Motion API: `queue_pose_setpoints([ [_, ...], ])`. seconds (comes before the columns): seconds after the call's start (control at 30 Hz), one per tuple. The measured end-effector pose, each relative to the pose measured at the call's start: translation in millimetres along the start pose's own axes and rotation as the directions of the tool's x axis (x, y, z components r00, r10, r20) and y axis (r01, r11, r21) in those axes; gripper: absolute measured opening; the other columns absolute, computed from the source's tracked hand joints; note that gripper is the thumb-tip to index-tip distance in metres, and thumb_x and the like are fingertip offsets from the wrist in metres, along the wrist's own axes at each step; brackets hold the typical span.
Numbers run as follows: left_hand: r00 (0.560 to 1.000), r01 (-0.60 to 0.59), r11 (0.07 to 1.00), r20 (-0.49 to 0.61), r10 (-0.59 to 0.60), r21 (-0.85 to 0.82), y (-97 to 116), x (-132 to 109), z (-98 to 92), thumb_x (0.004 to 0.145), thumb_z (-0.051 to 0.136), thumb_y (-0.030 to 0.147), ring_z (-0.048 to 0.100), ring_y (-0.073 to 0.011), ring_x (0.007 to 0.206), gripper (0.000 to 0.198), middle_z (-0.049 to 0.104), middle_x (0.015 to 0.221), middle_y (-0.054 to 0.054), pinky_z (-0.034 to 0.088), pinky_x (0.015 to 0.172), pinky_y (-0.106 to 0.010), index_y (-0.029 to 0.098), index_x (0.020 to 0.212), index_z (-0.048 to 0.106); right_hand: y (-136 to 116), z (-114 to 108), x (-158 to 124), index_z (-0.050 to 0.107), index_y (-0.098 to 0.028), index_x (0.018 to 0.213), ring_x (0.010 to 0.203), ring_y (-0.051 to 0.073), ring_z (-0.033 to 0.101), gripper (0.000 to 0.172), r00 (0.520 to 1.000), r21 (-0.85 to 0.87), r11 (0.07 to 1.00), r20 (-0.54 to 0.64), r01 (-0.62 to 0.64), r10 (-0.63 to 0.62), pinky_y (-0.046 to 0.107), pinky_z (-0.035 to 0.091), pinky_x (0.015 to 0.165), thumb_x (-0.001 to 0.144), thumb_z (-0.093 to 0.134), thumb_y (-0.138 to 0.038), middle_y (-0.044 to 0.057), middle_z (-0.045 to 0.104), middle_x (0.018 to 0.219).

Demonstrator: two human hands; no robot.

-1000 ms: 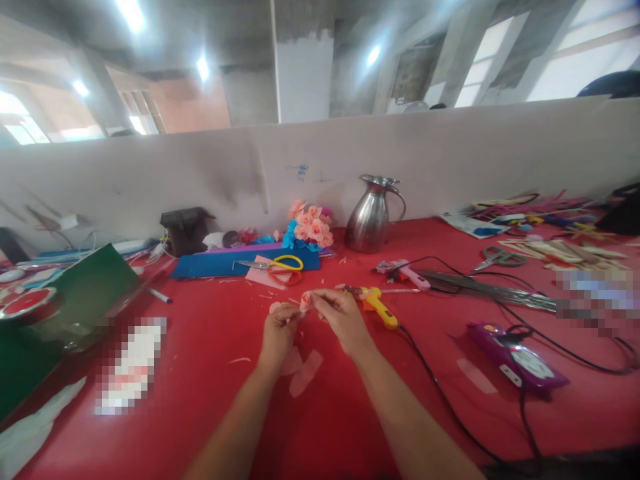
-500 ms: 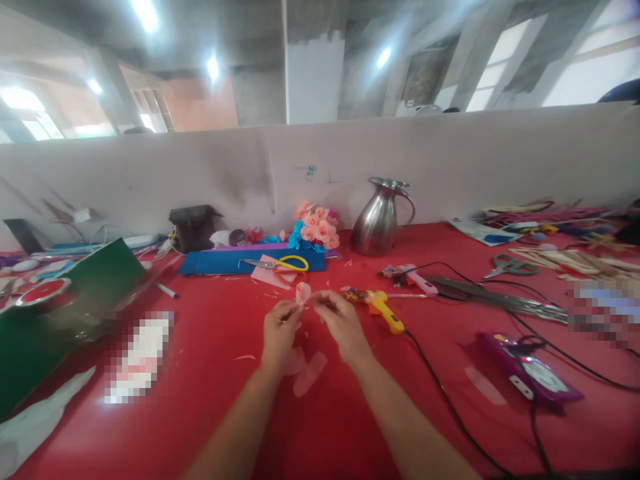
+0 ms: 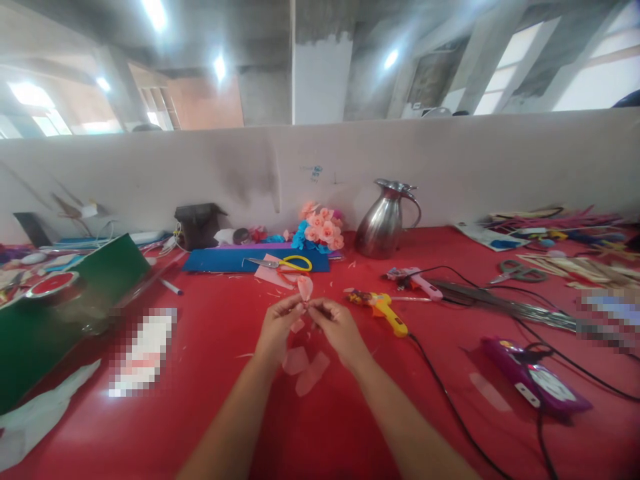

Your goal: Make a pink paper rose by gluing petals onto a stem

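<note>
Between my two hands stands a small pink paper flower (image 3: 305, 288), pinched at its base. My left hand (image 3: 278, 327) closes thumb and fingers on it from one side. From the other side my right hand (image 3: 334, 325) pinches the same base, fingertips nearly meeting the left ones. Below the hands, pink paper petals (image 3: 313, 373) lie flat on the red table (image 3: 210, 427). A yellow glue gun (image 3: 387, 312) rests just right of my right hand, and scissors with a yellow handle (image 3: 295, 263) lie beyond the flower.
A bouquet of pink and blue paper flowers (image 3: 323, 230) stands at the back beside a steel jug (image 3: 383, 223). On the right are a pink glue gun (image 3: 425, 287), dark cords and a purple power strip (image 3: 535, 380). A green board (image 3: 110, 273) leans on the left.
My right hand has come in from slightly apart and now pinches the flower's base with the left. The view has shifted a little, moving the scene slightly rightward.
</note>
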State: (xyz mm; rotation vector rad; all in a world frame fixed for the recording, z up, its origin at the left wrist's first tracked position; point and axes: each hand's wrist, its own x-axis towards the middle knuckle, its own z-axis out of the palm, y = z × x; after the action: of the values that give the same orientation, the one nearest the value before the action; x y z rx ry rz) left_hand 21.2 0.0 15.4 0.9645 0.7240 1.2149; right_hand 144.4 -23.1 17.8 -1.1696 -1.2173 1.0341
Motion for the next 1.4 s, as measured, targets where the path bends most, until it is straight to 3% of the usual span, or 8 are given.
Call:
queue_pose_setpoints([
  [0.13,1.000,0.008,0.999,0.017,-0.007,-0.043,1.4,1.2,-4.0,0.068,0.069,0.030,0.055,-0.0127,0.070,0.019,0.065,0.073,-0.004,0.042,0.071,-0.025,0.014,0.079,0.070,-1.6,2.0,-0.9,0.063,-0.017,0.079,0.053,0.011,0.048,0.017,1.000,0.000,1.000,0.009,-0.022,0.022,0.024,0.041,0.053,0.072,0.060,-0.032,-0.001,0.058,0.063],
  [0.7,0.999,-0.036,0.999,0.007,0.036,-0.017,5.6,-0.2,-1.2,0.065,0.071,0.032,0.058,-0.0131,0.071,0.020,0.067,0.075,-0.004,0.043,0.073,-0.026,0.015,0.076,0.068,2.6,3.3,-1.0,0.063,-0.017,0.076,0.059,0.013,0.054,0.020,1.000,-0.057,0.998,0.025,0.005,-0.004,0.026,0.042,0.056,0.074,0.059,-0.036,0.002,0.063,0.070],
  [0.97,0.999,-0.050,0.999,0.002,0.050,-0.013,4.0,0.2,0.6,0.066,0.070,0.029,0.058,-0.0122,0.075,0.017,0.067,0.078,-0.002,0.042,0.077,-0.025,0.018,0.079,0.069,-8.1,-2.4,-3.1,0.059,-0.019,0.076,0.058,0.013,0.050,0.013,0.975,-0.149,0.981,-0.167,0.124,-0.148,0.024,0.038,0.053,0.073,0.059,-0.031,0.000,0.059,0.068],
  [1.4,0.999,-0.034,0.998,0.009,0.033,0.052,3.6,-3.0,2.2,0.066,0.070,0.031,0.058,-0.0128,0.073,0.021,0.068,0.075,-0.004,0.043,0.076,-0.025,0.016,0.081,0.071,-7.5,0.2,-5.2,0.061,-0.018,0.077,0.062,0.014,0.056,0.017,0.971,-0.181,0.967,-0.121,0.182,-0.205,0.025,0.044,0.059,0.077,0.057,-0.034,0.002,0.063,0.071],
])
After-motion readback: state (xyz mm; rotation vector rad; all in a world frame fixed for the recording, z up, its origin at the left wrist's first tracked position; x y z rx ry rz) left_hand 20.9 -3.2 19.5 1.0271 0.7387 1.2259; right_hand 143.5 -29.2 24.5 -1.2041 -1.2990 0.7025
